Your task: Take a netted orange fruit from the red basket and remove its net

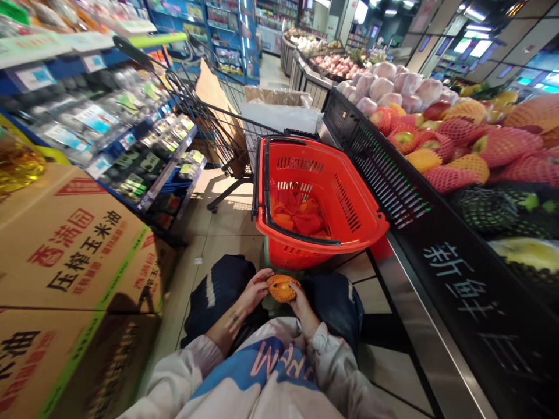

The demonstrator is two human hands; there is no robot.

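Observation:
A round fruit in an orange foam net (280, 289) is held low between my knees. My left hand (257, 289) has its fingers closed against the fruit's left side. On the opposite side, my right hand (299, 299) grips the net with thumb and fingers. Part of the fruit's yellowish skin shows through the mesh; its kind is not plain. Just beyond my hands stands a red shopping basket (288, 247) with black handles. Loose red and orange foam nets (301, 218) lie at its bottom.
To the right, a black-walled produce stand (393, 169) holds netted fruit (449, 142) and wrapped fruit (384, 87). Stacked cardboard boxes (65, 244) and a shelf rack (126, 134) flank the left. A shopping cart (205, 110) with cardboard stands behind the basket.

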